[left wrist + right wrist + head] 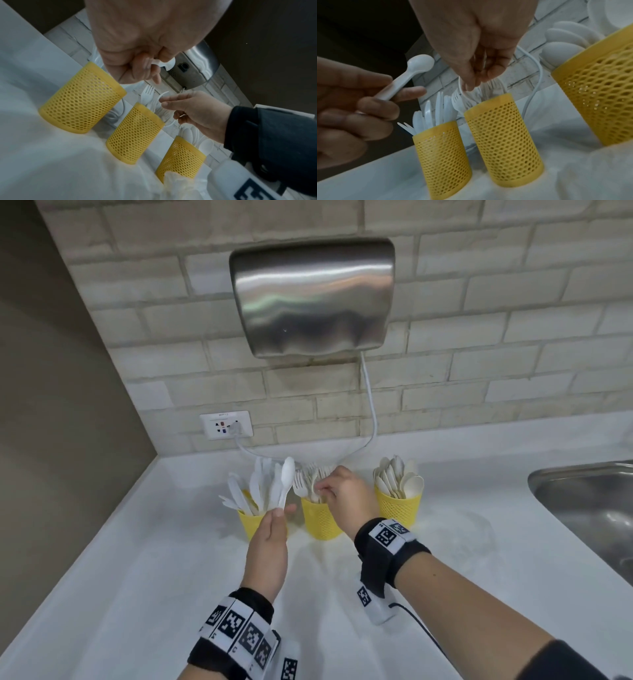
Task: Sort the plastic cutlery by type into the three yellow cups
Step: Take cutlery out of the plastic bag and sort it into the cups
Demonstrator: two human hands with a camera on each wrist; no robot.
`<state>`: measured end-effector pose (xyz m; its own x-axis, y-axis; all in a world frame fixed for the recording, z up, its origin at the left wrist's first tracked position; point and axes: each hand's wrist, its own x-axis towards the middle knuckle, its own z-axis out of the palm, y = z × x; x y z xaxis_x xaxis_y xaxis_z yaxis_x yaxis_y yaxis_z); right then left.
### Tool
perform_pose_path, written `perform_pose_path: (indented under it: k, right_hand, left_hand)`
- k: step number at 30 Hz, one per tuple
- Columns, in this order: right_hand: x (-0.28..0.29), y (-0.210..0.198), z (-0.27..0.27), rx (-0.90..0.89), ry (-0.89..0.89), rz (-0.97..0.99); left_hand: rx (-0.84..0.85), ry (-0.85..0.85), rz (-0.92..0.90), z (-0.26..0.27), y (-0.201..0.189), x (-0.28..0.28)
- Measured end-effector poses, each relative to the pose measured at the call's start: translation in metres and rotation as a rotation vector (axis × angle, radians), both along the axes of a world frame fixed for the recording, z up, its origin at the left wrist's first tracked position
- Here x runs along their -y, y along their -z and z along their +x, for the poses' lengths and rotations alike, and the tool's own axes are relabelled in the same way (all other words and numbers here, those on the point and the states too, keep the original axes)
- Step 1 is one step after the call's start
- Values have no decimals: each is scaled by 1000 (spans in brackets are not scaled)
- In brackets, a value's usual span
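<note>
Three yellow mesh cups stand in a row on the white counter [137, 594]. The left cup [249, 525] holds knives, the middle cup [320, 523] forks, the right cup [399, 506] spoons. My left hand [278, 511] pinches the handle of a white spoon [287, 482] and holds it upright in front of the left cup. In the right wrist view that spoon [412, 75] points up and to the right. My right hand [324, 491] is over the middle cup [501, 139], its fingertips pinching a thin white utensil [462, 88] among the forks. I cannot tell what kind of utensil it is.
A steel hand dryer [311, 299] hangs on the brick wall above the cups. Its cable [372, 412] runs down behind them to a wall socket [226, 424]. A steel sink [589, 508] lies at the right. Crumpled clear plastic [176, 181] sits near the right cup.
</note>
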<state>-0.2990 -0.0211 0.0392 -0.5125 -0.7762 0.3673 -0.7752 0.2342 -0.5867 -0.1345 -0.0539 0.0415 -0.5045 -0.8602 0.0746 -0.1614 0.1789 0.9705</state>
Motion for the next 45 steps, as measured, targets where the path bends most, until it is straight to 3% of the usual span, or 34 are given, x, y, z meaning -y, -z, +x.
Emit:
perform_pose_path:
  k: [3,7,10,14,17,19,24,28,31,36,38,45]
  right_hand:
    - [-8,-5,3,42,24,-98]
    - [-27,-25,21,562,-90,-294]
    - [-38,-34,14,662,-37,-320]
    - [-60,-48,-24,563,105,-349]
    - [-82,-56,-54,496,184,-341]
    - [-94,-60,-68,457,233,-334]
    - [-109,-60,-84,445,280,-331]
    - [-107,-62,-88,424,267,-422]
    - [-103,-53,-92,283,258,-410]
    - [-104,-8,-97,-99,304,-36]
    - [-105,5,-97,-244,307,14]
    - [-101,9,-99,-254,173,-155]
  left_hand:
    - [-36,2,-5,-7,-4,-2]
    - [-9,95,-143,-29,0,-4]
    - [74,187,-243,-53,-1,-12]
    - [219,285,-332,-82,-14,-31]
    - [628,366,-559,-106,-16,-34]
    - [745,393,-632,-120,-16,-35]
    - [737,346,-781,-141,-12,-38]
    - [693,297,-791,-147,-3,-37]
    - [643,251,-782,-149,1,-35]
    - [613,177,-758,-153,6,-34]
    - [613,151,-752,-156,7,-34]
    - [594,105,-710,-156,8,-36]
